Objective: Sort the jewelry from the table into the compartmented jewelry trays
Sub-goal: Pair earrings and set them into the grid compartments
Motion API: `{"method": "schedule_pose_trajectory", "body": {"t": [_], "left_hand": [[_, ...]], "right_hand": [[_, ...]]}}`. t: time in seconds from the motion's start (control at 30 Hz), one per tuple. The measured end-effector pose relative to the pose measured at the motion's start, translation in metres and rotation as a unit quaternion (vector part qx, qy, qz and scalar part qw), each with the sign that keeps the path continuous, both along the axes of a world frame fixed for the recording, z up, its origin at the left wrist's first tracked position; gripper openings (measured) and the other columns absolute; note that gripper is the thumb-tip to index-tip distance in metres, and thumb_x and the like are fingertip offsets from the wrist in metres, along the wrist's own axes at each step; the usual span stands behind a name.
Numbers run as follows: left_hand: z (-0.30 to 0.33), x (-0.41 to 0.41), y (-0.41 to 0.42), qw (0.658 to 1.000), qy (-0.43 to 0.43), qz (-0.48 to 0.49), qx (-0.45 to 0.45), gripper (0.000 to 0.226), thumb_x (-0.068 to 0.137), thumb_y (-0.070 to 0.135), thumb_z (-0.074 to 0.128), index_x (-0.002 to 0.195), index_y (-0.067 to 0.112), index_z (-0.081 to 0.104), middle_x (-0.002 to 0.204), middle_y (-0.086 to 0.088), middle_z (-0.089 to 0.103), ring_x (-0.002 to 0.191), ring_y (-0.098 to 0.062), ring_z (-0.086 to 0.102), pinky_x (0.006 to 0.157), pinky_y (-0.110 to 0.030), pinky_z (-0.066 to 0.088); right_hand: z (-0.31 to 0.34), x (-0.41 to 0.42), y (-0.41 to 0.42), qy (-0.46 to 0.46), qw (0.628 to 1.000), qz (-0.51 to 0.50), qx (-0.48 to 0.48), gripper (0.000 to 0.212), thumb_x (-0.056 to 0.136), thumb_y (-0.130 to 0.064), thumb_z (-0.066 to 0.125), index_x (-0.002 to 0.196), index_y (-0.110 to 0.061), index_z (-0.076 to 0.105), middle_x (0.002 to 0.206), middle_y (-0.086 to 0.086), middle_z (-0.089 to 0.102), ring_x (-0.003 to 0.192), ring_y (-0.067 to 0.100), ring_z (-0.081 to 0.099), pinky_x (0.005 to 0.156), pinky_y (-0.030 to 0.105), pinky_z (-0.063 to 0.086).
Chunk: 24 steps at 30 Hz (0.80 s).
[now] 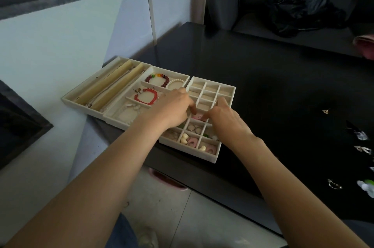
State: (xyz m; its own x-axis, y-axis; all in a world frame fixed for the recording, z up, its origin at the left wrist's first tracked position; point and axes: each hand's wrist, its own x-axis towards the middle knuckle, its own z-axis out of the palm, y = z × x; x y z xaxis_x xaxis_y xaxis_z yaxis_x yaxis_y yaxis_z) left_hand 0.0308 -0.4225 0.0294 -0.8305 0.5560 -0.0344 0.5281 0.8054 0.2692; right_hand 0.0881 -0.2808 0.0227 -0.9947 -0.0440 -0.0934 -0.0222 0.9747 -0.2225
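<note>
Between the left hand and right hand, both curled at a pink piece; grip unclear. Fumbling could drop it into a neighbouring cell of the tray.

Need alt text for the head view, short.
Both hands, left hand and right hand, reach into one compartment of the grid tray holding a pink piece. Bracelets fill the middle tray; loose jewelry lies on the black table.
</note>
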Motion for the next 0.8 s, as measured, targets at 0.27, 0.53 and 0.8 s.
{"method": "schedule_pose_trajectory", "body": {"t": [0.27, 0.53, 0.8], "left_hand": [[0.002, 0.003, -0.009, 1.0, -0.012, -0.01, -0.026, 0.053, 0.084, -0.009, 0.048, 0.119, 0.028, 0.062, 0.129, 0.001, 0.043, 0.116, -0.015, 0.045, 0.09, -0.034, 0.046], [0.004, 0.005, -0.005, 1.0, -0.014, -0.008, 0.006, 0.05, 0.085, -0.007, 0.048, 0.12, 0.027, 0.061, 0.129, 0.001, 0.047, 0.111, -0.016, 0.05, 0.088, -0.031, 0.048], [0.011, 0.004, 0.002, 0.978, -0.091, 0.074, 0.172, 0.045, 0.091, -0.006, 0.043, 0.119, 0.022, 0.063, 0.127, 0.0, 0.059, 0.107, -0.014, 0.059, 0.085, -0.025, 0.05]], "right_hand": [[0.0, -0.006, 0.004, 0.0, 0.999, -0.024, -0.027, 0.038, 0.089, -0.004, 0.059, 0.124, -0.018, 0.06, 0.123, 0.006, 0.036, 0.09, 0.018, 0.049, 0.078, 0.029, 0.049], [-0.005, -0.011, 0.005, 0.028, 0.978, -0.064, -0.198, 0.033, 0.093, -0.007, 0.054, 0.123, -0.018, 0.061, 0.112, 0.003, 0.057, 0.09, 0.007, 0.059, 0.069, 0.013, 0.047], [0.002, -0.015, 0.002, -0.063, 0.791, -0.168, -0.584, 0.038, 0.091, 0.006, 0.051, 0.125, -0.009, 0.058, 0.097, 0.01, 0.069, 0.095, 0.021, 0.068, 0.085, 0.03, 0.056]]}}
